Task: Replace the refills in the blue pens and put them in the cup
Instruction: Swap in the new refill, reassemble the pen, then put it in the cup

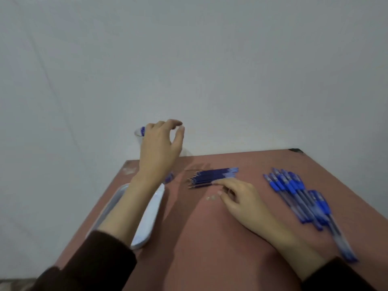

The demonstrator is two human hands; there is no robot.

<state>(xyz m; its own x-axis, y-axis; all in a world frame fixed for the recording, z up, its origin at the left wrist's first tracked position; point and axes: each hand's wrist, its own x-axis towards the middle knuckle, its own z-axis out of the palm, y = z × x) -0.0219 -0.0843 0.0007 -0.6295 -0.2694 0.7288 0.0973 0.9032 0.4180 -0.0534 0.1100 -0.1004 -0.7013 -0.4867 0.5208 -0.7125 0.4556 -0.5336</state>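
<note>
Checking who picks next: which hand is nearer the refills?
Right. The right hand has fingertips at the refills; the left hand is raised by the cup, farther off.

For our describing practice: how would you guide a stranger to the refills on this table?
On the reddish-brown table, look between the white tray at left and the heap of blue pens at right. The refills lie side by side there: thin bare sticks, without the pens' thick grips.

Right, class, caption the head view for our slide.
Left hand by the cup, right hand on the refills, blue pens lying on the table.
</note>
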